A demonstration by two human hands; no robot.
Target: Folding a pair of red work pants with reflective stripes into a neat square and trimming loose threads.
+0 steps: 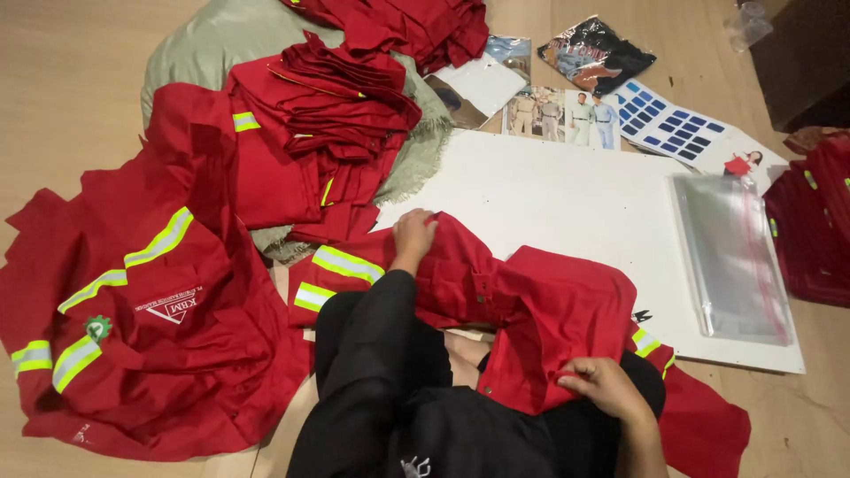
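A red work garment (531, 296) with yellow reflective stripes lies across my lap and over the near edge of a white board (567, 195). My left hand (413, 235) grips a fold of its cloth near the board's left side. My right hand (604, 386) pinches the garment's lower edge close to my knee. Both arms are in black sleeves.
Spread red garments (159, 310) cover the floor at left, with a folded red stack (328, 115) on a grey-green cloth (199, 44) behind. Clear plastic bags (735, 257) lie on the board's right. Printed sheets (567, 111), a packaged dark item (595, 53) and more red garments (819, 221) lie beyond.
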